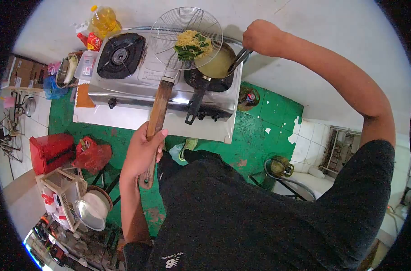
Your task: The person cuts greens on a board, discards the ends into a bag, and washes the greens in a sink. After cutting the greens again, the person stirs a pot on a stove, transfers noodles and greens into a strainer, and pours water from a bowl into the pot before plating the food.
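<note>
My left hand (146, 147) is wrapped round the wooden handle (159, 104) of a wire strainer (162, 34). Yellow noodles (193, 40) and dark green leaves (189, 53) lie in the strainer, which is held over the stove beside and partly over a pan. My right hand (263, 38) grips the dark handle of a utensil (239, 58), whose lower end reaches into the pan at its right side. Pale yellowish liquid (217, 64) shows in the pan, and its black handle (195, 104) points toward me.
The steel stove (137, 95) has a bare left burner (120, 55). Behind it stand an oil bottle (103, 20) and a red packet (94, 41). A plastic container (86, 65) is at its left. A red bag (52, 151) and a metal pot (91, 210) are lower left.
</note>
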Demonstrator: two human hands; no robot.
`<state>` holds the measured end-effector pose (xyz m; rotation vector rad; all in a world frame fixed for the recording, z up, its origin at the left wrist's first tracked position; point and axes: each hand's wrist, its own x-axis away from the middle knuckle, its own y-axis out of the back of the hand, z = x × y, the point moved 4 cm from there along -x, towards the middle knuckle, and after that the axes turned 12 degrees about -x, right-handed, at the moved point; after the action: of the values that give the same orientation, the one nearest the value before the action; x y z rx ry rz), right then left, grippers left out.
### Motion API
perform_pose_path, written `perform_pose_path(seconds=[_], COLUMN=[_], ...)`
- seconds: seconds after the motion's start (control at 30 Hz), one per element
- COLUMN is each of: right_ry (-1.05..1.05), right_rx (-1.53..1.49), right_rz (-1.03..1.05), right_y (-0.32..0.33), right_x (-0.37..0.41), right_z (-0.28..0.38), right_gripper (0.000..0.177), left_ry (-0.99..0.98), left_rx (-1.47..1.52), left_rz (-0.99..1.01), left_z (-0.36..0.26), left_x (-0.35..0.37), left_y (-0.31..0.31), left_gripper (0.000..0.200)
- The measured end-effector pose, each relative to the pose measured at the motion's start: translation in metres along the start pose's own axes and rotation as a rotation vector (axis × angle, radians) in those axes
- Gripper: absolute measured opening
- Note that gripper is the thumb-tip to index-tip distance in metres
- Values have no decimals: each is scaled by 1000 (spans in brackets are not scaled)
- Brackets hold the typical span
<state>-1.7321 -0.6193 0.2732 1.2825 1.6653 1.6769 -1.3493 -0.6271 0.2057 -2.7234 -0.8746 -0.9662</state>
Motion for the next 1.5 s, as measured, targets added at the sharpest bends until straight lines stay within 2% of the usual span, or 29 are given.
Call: perform_pose_path(seconds=[0.03,0.1,0.23,0.33,0.4,0.5,0.6,0.73,0.83,0.9,1.0,1.03,1.1,1.2,1.33,1.4,1.5], right_ry=[-1,186,145,43,-135,-239,-289,-354,-454,-571,-687,-694,-706,-804,-813,-908,-913], right_rx=[0,30,19,-18,69,153,129,99,-23,-174,-303,-303,-320,-368,-405,-420,-493], right_rz=[2,-107,-60,-76,106,203,131,138,209,279,330,327,124,171,164,255,206], right_y=[-6,-10,-24,-29,-30,-32,-30,-30,-23,-26,-33,-40,-48,-58,-70,-65,-64], right_x=[-2,-8,-13,-11,-10,-9,-1,10,22,32,38,40,40,46,60,67,75], right_z=[-1,10,8,-2,-4,-7,-6,-5,-1,1,12,15,21,23,19,20,20], right_gripper=[9,9,10,10,9,11,15,20,29,43,48,48,35,36,33,33,36], left_ry=[-1,12,-12,-16,-18,-26,-24,-15,-9,-16,-27,-31,-19,-26,-70,-70,-83], left_rx=[0,-10,-16,-5,-7,12,-3,-3,-28,-48,-53,-59,-65,-96,-140,-155,-171], left_rz=[2,4,14,17,12,10,10,8,9,21,40,42,35,47,84,90,127], left_z=[0,-1,-1,2,3,2,5,2,1,0,-1,-2,-3,-7,-11,-17,-20], left_x=[0,1,3,2,4,4,3,4,4,4,3,3,3,4,1,0,-6], left_y=[0,1,2,2,3,4,7,9,12,14,17,17,20,24,29,31,34], left_gripper=[24,25,26,25,26,26,27,28,27,25,24,24,23,22,23,22,21])
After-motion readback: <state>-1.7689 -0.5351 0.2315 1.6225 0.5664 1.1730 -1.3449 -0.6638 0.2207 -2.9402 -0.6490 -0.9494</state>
